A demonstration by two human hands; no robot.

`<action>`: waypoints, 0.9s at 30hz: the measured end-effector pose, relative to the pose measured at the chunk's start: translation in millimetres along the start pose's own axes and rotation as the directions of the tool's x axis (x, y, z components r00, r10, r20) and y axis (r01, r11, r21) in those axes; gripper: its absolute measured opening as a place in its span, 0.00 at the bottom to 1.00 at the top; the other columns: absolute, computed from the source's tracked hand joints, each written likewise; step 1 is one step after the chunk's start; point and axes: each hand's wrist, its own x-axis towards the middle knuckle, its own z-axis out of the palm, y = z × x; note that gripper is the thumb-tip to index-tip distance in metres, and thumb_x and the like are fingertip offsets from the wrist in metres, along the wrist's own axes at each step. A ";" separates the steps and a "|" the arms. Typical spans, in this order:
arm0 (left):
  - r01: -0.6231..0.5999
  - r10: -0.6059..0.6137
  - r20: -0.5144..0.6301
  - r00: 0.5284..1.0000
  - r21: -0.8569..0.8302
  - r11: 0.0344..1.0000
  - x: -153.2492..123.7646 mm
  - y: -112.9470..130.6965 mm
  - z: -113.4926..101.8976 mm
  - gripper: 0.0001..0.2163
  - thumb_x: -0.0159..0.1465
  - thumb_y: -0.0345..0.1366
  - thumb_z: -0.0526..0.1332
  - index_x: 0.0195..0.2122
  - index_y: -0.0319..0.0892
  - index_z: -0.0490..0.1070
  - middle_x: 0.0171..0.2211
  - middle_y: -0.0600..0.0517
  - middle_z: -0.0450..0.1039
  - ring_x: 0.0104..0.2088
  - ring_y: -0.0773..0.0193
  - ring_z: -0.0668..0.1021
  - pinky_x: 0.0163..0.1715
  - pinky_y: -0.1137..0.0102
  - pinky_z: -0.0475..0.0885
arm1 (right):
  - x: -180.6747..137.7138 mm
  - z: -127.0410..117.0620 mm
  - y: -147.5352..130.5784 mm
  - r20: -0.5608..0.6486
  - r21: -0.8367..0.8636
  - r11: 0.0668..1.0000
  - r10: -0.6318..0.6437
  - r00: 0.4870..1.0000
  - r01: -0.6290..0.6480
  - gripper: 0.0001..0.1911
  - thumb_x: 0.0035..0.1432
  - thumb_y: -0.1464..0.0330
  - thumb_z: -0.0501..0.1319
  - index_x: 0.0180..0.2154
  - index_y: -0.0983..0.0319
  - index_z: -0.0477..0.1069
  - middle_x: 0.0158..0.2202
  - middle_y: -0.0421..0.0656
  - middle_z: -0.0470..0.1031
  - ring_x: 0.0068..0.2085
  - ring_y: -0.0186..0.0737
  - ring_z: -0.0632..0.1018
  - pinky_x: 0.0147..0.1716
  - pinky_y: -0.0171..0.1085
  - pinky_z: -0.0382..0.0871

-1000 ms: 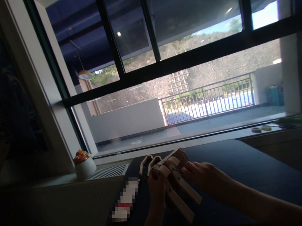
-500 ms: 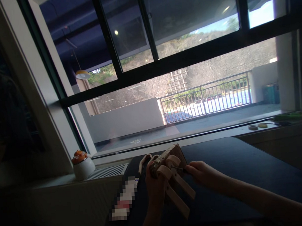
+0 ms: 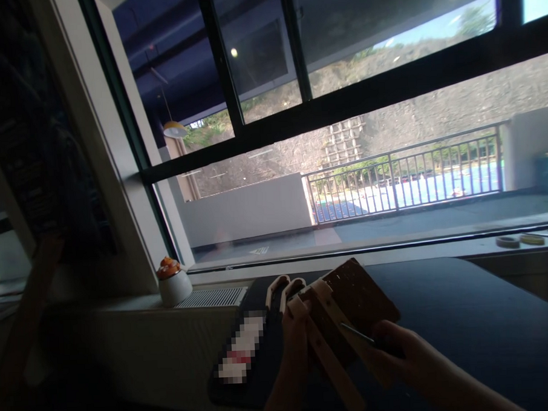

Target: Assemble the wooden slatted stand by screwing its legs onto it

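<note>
Your left hand (image 3: 296,344) gripped a board (image 3: 363,289) bearing two strips (image 3: 332,366), your right hand (image 3: 405,348) a screwdriver (image 3: 359,334), while two curved pieces (image 3: 272,293) lay seemingly unfitted near the worktop's (image 3: 446,307) far-left corner.

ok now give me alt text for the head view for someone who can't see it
A person's left hand holds a brown board with pale strips on it, and the right hand holds a slim tool, its tip at one strip. Below is a dark table; behind, a window shows a railing and a rocky slope.
</note>
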 end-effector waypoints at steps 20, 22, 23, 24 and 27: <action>-0.049 0.049 0.024 0.999 0.013 0.999 7.5 3.7 -1.1 0.27 0.49 0.42 0.68 0.50 0.40 0.69 0.41 0.45 0.75 0.40 0.54 0.78 0.38 0.67 0.72 | -4.0 -11.1 -3.0 0.013 -0.099 0.989 -0.109 0.994 0.110 0.09 0.55 0.64 0.56 0.38 0.61 0.66 0.34 0.42 0.74 0.34 0.39 0.75 0.33 0.34 0.69; -0.094 0.093 0.026 0.995 0.054 0.994 6.6 6.2 -1.3 0.27 0.49 0.41 0.68 0.50 0.40 0.69 0.40 0.45 0.76 0.39 0.55 0.78 0.38 0.67 0.72 | -5.1 -24.0 -7.2 -0.016 -0.287 0.941 -0.190 0.982 0.178 0.10 0.53 0.71 0.55 0.39 0.60 0.67 0.37 0.41 0.73 0.38 0.40 0.75 0.37 0.35 0.69; -0.112 0.110 0.024 0.994 0.074 0.991 6.1 6.8 -1.3 0.27 0.48 0.41 0.68 0.50 0.40 0.69 0.40 0.45 0.76 0.39 0.55 0.78 0.38 0.68 0.72 | -5.9 -29.5 -11.5 -0.027 -0.366 0.908 -0.232 0.972 0.206 0.11 0.52 0.73 0.54 0.39 0.59 0.67 0.38 0.41 0.73 0.38 0.40 0.75 0.38 0.35 0.69; -0.118 0.117 0.022 0.993 0.091 0.989 5.4 6.9 -1.2 0.27 0.48 0.41 0.69 0.49 0.40 0.69 0.39 0.45 0.76 0.38 0.56 0.78 0.37 0.68 0.72 | -6.9 -33.7 -17.2 -0.019 -0.428 0.870 -0.279 0.960 0.244 0.13 0.52 0.74 0.54 0.40 0.59 0.68 0.39 0.42 0.72 0.39 0.39 0.75 0.38 0.35 0.69; -0.099 0.098 0.018 0.995 0.116 0.988 3.3 5.0 -0.5 0.27 0.49 0.42 0.68 0.49 0.39 0.69 0.35 0.47 0.76 0.34 0.57 0.78 0.34 0.69 0.72 | -9.5 -38.4 -37.8 -0.004 -0.550 0.756 -0.428 0.904 0.355 0.14 0.59 0.73 0.50 0.46 0.59 0.67 0.44 0.46 0.71 0.37 0.38 0.75 0.35 0.34 0.69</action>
